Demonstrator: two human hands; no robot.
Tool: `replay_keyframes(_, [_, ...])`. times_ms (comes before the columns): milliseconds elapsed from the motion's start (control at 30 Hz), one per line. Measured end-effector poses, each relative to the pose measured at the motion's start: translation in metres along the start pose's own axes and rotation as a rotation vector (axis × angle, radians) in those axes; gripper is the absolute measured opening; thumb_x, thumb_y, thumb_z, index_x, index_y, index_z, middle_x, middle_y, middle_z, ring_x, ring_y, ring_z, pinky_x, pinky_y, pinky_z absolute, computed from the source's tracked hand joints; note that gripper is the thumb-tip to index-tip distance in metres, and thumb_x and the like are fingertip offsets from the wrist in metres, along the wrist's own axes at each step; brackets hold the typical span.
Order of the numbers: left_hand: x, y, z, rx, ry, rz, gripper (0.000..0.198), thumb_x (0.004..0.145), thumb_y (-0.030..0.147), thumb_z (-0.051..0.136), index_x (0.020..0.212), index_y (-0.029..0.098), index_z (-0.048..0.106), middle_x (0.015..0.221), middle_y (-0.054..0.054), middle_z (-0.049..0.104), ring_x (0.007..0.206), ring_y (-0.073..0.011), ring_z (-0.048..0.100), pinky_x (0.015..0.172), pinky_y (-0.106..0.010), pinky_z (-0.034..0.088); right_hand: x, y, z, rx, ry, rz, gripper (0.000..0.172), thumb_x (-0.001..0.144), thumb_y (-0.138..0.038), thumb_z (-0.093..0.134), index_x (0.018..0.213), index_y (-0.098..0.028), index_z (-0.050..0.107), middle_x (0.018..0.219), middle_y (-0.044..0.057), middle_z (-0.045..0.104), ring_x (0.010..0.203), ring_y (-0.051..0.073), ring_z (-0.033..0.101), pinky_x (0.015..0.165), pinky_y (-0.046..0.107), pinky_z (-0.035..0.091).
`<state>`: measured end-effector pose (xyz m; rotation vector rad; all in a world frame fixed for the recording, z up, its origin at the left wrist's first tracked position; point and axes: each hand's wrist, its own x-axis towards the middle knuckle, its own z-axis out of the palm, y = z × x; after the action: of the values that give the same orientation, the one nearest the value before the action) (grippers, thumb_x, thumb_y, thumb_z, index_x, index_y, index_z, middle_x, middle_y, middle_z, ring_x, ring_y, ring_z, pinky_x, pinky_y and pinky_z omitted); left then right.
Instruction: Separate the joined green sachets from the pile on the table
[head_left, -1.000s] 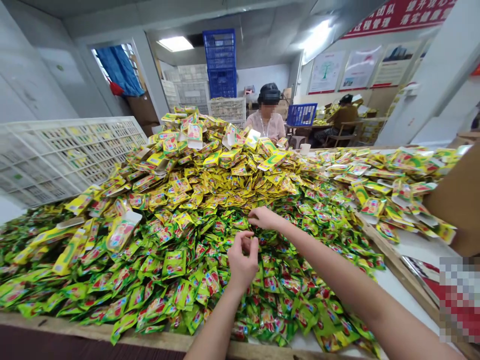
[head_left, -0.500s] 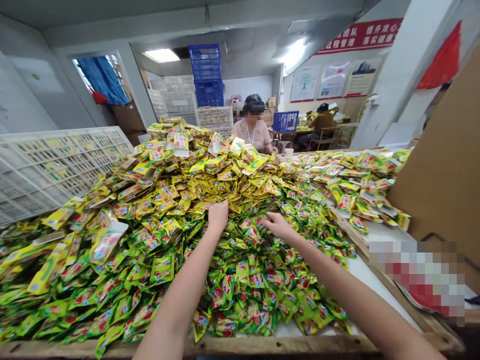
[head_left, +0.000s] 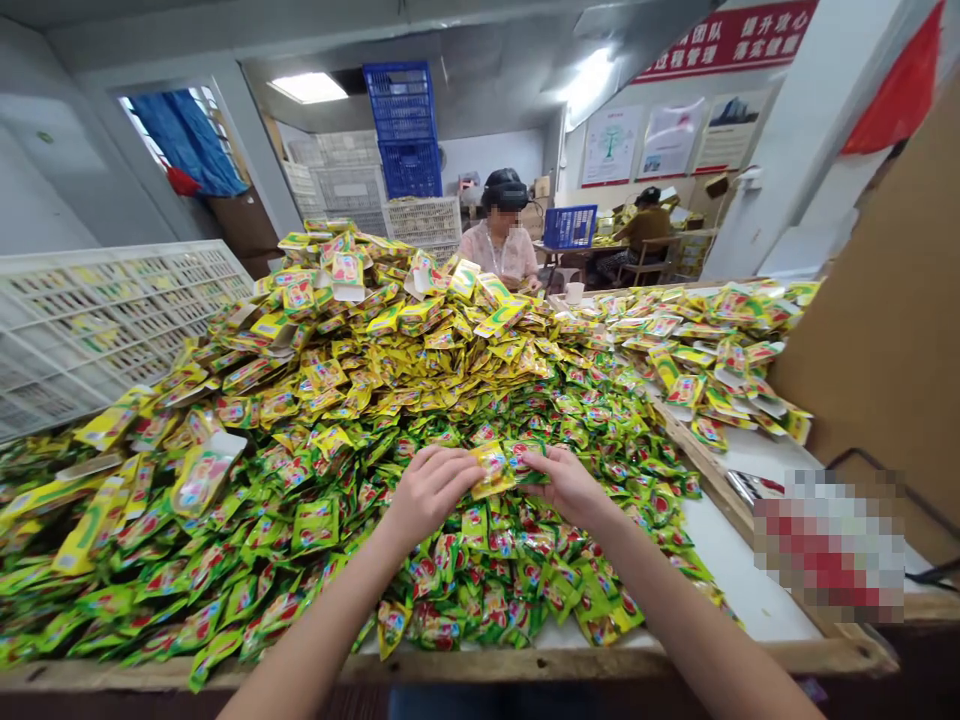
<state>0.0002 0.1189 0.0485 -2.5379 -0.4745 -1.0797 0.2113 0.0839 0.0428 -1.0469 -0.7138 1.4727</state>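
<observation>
A big heap of small sachets covers the table: yellow ones (head_left: pixel 390 340) piled high at the back, green ones (head_left: pixel 480 580) spread across the front. My left hand (head_left: pixel 427 490) is closed on a yellow sachet (head_left: pixel 491 470) just above the green sachets. My right hand (head_left: pixel 566 480) pinches a green sachet (head_left: pixel 521 455) right beside it. Both hands nearly touch at the middle of the heap.
A white slotted crate (head_left: pixel 97 320) leans at the left. A brown cardboard sheet (head_left: pixel 885 330) stands at the right, by a wooden rail (head_left: pixel 705 460). A seated person (head_left: pixel 502 235) works across the table, another person (head_left: pixel 645 225) farther back. Blue crates (head_left: pixel 401 125) are stacked behind.
My left hand came back from the yellow pile with a yellow sachet. My right hand drew nearer with a green one, and both hands now meet over the green sachets.
</observation>
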Motion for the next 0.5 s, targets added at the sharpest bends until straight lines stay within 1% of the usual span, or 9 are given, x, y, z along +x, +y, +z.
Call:
replay_keyframes(33, [-0.003,0.004,-0.003,-0.013,0.048,0.064,0.023,0.095,0.017,0.039,0.101,0.019,0.061,0.092,-0.002,0.072,0.095,-0.0137,0.062,0.087,-0.029,0.04,-0.002,0.003,0.007,0.007,-0.029,0.024,0.013,0.061,-0.023,0.079,0.064,-0.016,0.068,0.064,0.001,0.07,0.059,0.012,0.063,0.053,0.021,0.054])
replay_keyframes(67, [-0.006,0.007,-0.006,-0.008,0.058,0.082,0.023,0.095,0.018,0.039,0.101,0.018,0.061,0.093,-0.002,0.072,0.095,-0.0136,0.062,0.087,-0.029,0.04,-0.004,0.005,0.015,0.016,-0.065,0.052,0.014,0.062,-0.025,0.079,0.065,-0.016,0.069,0.064,0.001,0.07,0.059,0.012,0.064,0.053,0.022,0.055])
replay_keyframes(133, [-0.01,0.01,-0.009,0.018,0.043,0.069,0.022,0.096,0.019,0.039,0.099,0.018,0.061,0.093,-0.001,0.073,0.093,-0.0127,0.063,0.086,-0.029,0.039,-0.011,0.011,0.026,0.048,-0.145,0.112,0.018,0.063,-0.032,0.078,0.068,-0.016,0.071,0.068,0.003,0.072,0.061,0.014,0.065,0.057,0.024,0.056])
replay_keyframes(200, [-0.015,0.012,-0.01,0.054,0.017,0.045,0.023,0.096,0.02,0.039,0.096,0.02,0.062,0.093,0.001,0.073,0.093,-0.0113,0.063,0.085,-0.028,0.039,-0.017,0.016,0.032,0.082,-0.211,0.169,0.027,0.063,-0.04,0.079,0.074,-0.016,0.073,0.076,0.004,0.074,0.067,0.016,0.068,0.065,0.027,0.058])
replay_keyframes(300, [-0.024,0.015,-0.007,0.094,-0.047,0.032,0.025,0.096,0.02,0.038,0.097,0.022,0.063,0.094,0.003,0.073,0.095,-0.0097,0.062,0.084,-0.027,0.038,-0.02,0.024,0.032,0.049,-0.241,0.196,0.039,0.06,-0.051,0.078,0.08,-0.018,0.073,0.085,0.006,0.075,0.075,0.02,0.07,0.072,0.032,0.059])
replay_keyframes(400, [-0.032,0.017,-0.005,0.085,-0.112,0.027,0.026,0.096,0.02,0.037,0.1,0.022,0.063,0.098,0.003,0.072,0.098,-0.0087,0.06,0.086,-0.026,0.039,-0.017,0.033,0.03,-0.096,-0.254,0.191,0.04,0.058,-0.05,0.08,0.08,-0.017,0.073,0.088,0.008,0.075,0.081,0.024,0.07,0.075,0.035,0.059])
replay_keyframes(467, [-0.037,0.007,-0.014,0.077,-0.131,-0.005,0.023,0.094,0.022,0.041,0.104,0.024,0.061,0.103,0.003,0.071,0.102,-0.0089,0.059,0.092,-0.026,0.038,-0.012,0.038,0.027,-0.197,-0.245,0.188,0.037,0.058,-0.045,0.082,0.078,-0.016,0.073,0.087,0.009,0.075,0.082,0.026,0.07,0.074,0.036,0.059])
replay_keyframes(500, [-0.04,-0.004,-0.023,0.091,-0.121,-0.076,0.022,0.093,0.025,0.043,0.108,0.025,0.059,0.106,0.003,0.07,0.105,-0.0101,0.058,0.095,-0.027,0.038,-0.009,0.041,0.024,-0.222,-0.234,0.185,0.036,0.058,-0.044,0.082,0.078,-0.016,0.073,0.086,0.009,0.075,0.082,0.027,0.07,0.073,0.036,0.059])
